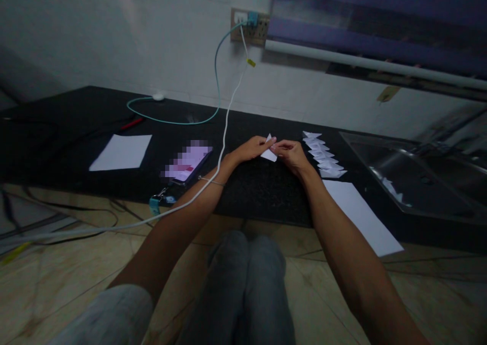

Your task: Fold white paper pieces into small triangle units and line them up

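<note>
A small folded white paper piece (269, 152) is pinched between both of my hands just above the black countertop (57, 127). My left hand (251, 148) grips its left side with the fingertips closed on it. My right hand (291, 153) holds the right side, fingers curled on the paper. Just right of my hands, several folded white paper pieces (323, 154) lie in a row on the counter.
A white sheet (122, 152) lies at left, another white sheet (359, 214) hangs over the front edge at right. A lit phone (188, 165) lies left of my hands, with a white cable (224, 132) running to a wall socket (249, 25). A steel sink (414, 175) sits at right.
</note>
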Available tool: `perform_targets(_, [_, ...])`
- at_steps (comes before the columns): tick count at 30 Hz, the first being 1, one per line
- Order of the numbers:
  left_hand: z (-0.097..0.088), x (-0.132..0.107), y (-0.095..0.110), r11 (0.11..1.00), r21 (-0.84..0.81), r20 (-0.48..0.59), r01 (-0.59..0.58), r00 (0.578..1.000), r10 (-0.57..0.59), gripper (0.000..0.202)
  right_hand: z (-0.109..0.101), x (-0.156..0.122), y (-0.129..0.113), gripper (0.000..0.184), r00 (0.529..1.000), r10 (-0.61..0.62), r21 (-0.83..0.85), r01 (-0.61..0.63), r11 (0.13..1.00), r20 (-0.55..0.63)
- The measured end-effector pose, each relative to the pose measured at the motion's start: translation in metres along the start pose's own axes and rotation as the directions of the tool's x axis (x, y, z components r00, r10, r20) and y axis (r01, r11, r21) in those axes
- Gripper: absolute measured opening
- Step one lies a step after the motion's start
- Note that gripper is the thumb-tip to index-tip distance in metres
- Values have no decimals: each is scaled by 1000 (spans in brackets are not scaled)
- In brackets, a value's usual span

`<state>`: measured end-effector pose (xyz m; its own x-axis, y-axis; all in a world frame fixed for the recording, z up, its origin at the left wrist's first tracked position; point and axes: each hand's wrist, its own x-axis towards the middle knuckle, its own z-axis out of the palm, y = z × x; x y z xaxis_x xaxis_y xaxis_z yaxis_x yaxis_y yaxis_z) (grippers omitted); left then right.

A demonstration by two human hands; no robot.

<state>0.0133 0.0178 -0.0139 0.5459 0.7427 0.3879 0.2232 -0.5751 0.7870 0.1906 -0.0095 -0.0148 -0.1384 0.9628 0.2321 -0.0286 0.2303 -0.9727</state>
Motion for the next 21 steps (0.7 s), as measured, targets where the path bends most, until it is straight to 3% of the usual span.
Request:
perform_targets(5, [1,0,-2,1000,17,27,26,999,-27,62,0,1,3,30,997,34,-21,-33,999,70])
perform_targets(14, [0,2,-3,997,-13,-11,79,997,-79,69,-1,1,2,31,994,82,32,-85,996,70])
perform_targets(21, [-2,1,-4,997,48,44,53,998,-55,65,1,0,1,34,994,98,40,-100,994,39])
